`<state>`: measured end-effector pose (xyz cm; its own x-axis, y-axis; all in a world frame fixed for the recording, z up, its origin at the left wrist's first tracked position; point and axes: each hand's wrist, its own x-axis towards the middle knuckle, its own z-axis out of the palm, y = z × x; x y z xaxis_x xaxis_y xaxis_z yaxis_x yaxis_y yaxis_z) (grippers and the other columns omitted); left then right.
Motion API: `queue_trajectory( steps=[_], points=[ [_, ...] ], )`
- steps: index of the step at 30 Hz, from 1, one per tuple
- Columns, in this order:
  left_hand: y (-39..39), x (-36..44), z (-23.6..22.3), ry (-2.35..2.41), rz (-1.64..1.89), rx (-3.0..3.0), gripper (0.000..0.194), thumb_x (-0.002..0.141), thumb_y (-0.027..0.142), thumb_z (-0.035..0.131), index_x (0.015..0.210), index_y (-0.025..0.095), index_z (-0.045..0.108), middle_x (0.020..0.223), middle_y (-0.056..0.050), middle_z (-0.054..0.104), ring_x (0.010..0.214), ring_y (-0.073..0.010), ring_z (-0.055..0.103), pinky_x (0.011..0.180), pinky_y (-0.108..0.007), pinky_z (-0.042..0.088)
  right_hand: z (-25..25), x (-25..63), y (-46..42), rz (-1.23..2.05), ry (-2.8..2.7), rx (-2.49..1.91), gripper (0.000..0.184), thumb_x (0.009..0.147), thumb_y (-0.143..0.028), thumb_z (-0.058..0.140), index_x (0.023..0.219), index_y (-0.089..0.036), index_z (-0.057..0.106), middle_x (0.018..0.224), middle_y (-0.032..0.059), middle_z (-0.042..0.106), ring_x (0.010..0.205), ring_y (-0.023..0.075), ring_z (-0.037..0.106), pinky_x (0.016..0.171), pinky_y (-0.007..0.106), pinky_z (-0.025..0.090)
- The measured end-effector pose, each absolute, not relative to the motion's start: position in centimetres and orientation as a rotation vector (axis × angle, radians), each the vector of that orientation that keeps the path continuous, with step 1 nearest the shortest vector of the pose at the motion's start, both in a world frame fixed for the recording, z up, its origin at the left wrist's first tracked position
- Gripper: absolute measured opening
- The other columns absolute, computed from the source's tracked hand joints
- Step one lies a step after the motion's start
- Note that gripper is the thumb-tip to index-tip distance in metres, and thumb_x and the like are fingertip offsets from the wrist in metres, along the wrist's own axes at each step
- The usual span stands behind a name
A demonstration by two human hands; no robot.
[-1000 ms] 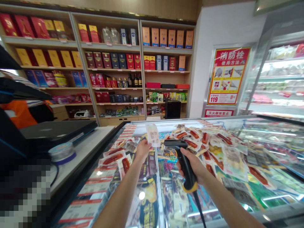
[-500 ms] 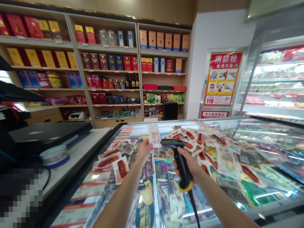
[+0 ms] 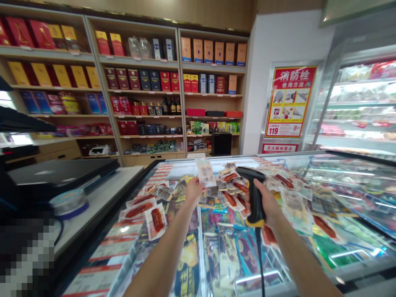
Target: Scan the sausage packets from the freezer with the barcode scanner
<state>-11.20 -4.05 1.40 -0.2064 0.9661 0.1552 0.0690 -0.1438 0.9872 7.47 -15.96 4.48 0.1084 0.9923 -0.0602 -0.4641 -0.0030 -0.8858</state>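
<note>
This is a shop, shown by shelves (image 3: 148, 91) of boxed goods, a glass-topped freezer (image 3: 202, 251) and a barcode scanner (image 3: 256, 198).

Left hand (image 3: 193, 190) holds pale packet (image 3: 206, 171); right hand (image 3: 267, 203) grips black scanner (image 3: 255, 201).

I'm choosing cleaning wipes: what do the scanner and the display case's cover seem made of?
The scanner looks like hard plastic: smooth, dull black, yellow handle end. The cover is probably glass, possibly clear plastic: glossy, light-reflecting, goods showing through.

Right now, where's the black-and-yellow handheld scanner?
Head view: the scanner is in the right hand, right of the pale plastic packet in the left hand.
</note>
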Motion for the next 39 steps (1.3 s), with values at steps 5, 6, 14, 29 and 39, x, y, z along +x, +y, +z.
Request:
queue_trajectory(
  steps=[5,6,14,29,39],
  points=[
    [-3.2,-4.3,2.6,1.312,1.302,1.5,0.016,0.066,0.003,0.048,0.076,0.013,0.056,0.073,-0.004,0.064,0.058,-0.01,0.059,0.053,-0.018,0.046,4.6,10.8,-15.0,1.161,-0.621,-0.907,0.024,0.071,-0.042,0.046,0.068,-0.019,0.045,0.042,-0.0032,0.051,0.035,0.0106,0.049,0.031,0.02,0.037],
    [-3.2,-3.0,2.8,1.315,1.271,1.556,0.018,0.066,0.004,0.048,0.078,0.013,0.057,0.072,-0.004,0.064,0.057,-0.0107,0.059,0.053,-0.019,0.046,4.4,11.1,-14.8,1.152,-0.617,-0.899,0.024,0.071,-0.043,0.045,0.068,-0.019,0.046,0.042,-0.003,0.052,0.036,0.0109,0.05,0.032,0.02,0.037],
    [-5.2,-6.2,2.7,1.594,1.2,1.918,0.03,0.066,0.017,0.051,0.096,0.017,0.056,0.097,-0.007,0.061,0.089,-0.0183,0.055,0.076,-0.025,0.039,3.5,10.4,-14.2,1.179,-0.631,-0.959,0.024,0.07,-0.042,0.047,0.069,-0.019,0.046,0.043,-0.0024,0.052,0.037,0.0116,0.05,0.032,0.021,0.037],
    [-13.3,-25.1,-0.4,2.274,0.792,1.885,0.041,0.05,0.04,0.061,0.083,0.015,0.057,0.081,-0.015,0.06,0.082,-0.0313,0.055,0.069,-0.038,0.038,1.9,3.3,-16.9,1.461,-0.878,-1.005,0.03,0.07,-0.047,0.047,0.065,-0.017,0.046,0.044,-0.0019,0.053,0.033,0.01,0.048,0.03,0.02,0.036],
    [-12.4,-22.5,-1.9,1.95,1.046,1.853,0.032,0.054,0.017,0.058,0.086,0.019,0.057,0.059,0.001,0.058,0.054,-0.0148,0.055,0.052,-0.024,0.041,0.4,0.0,-17.9,1.593,-1.035,-1.0,0.035,0.07,-0.051,0.044,0.067,-0.016,0.045,0.046,-0.0017,0.053,0.034,0.0083,0.047,0.031,0.018,0.035]
  ],
)
